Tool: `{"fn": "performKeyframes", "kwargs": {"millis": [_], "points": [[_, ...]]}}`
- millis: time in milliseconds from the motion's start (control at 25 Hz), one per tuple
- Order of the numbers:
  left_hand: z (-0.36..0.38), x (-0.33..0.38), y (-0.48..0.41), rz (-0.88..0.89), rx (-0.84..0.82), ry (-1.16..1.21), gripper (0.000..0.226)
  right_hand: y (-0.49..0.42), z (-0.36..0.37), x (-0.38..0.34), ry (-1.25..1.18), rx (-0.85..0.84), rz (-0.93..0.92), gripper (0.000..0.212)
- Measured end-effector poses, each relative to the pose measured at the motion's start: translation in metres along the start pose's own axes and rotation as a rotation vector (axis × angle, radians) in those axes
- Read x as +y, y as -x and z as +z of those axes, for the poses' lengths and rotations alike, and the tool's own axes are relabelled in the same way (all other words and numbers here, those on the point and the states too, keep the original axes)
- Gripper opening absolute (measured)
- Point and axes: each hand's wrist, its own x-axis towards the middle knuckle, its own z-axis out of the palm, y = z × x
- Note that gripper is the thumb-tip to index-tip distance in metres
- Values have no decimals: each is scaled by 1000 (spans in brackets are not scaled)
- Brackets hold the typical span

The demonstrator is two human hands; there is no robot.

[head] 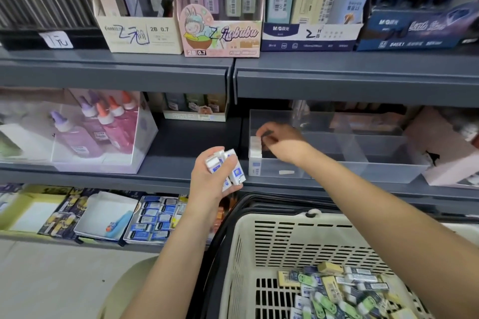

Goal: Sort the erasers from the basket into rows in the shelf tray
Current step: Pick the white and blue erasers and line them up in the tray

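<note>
Barely begun: left hand [211, 180] grips erasers [234, 172], right hand [281, 141] at the tray [350, 172], grasp unclear; basket [285, 243] heavily loaded.

Erasers [344, 292] heaped in cream basket [272, 217]; few in clear tray [363, 171].

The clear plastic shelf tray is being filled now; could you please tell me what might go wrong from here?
The left hand grips several white-and-blue erasers at once; one could slip and fall. The right hand, reaching beside the white row in the clear plastic tray, might topple it.
</note>
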Motion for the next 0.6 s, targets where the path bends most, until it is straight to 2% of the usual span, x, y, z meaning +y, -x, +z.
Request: {"fn": "performKeyframes", "kwargs": {"millis": [120, 200, 280, 360, 480, 600], "points": [[-1, 4, 0, -13, -68, -8, 24, 12, -7, -1, -18, 99, -10, 23], [1, 8, 2, -21, -114, -4, 23, 30, -8, -7, -125, 181, -96, 18], [3, 13, 6, -22, -162, -15, 23, 51, -4, -19, -225, 101, -177, 20], [6, 19, 12, -27, -213, -18, 26, 69, 1, -28, -251, 7, -175, 22], [5, 27, 20, -21, -256, 0, 31, 89, 1, -36, -259, 6, -112, 15], [0, 31, 28, -11, -251, 14, 24, 101, 2, -43, -297, 26, -70, 13]]}}
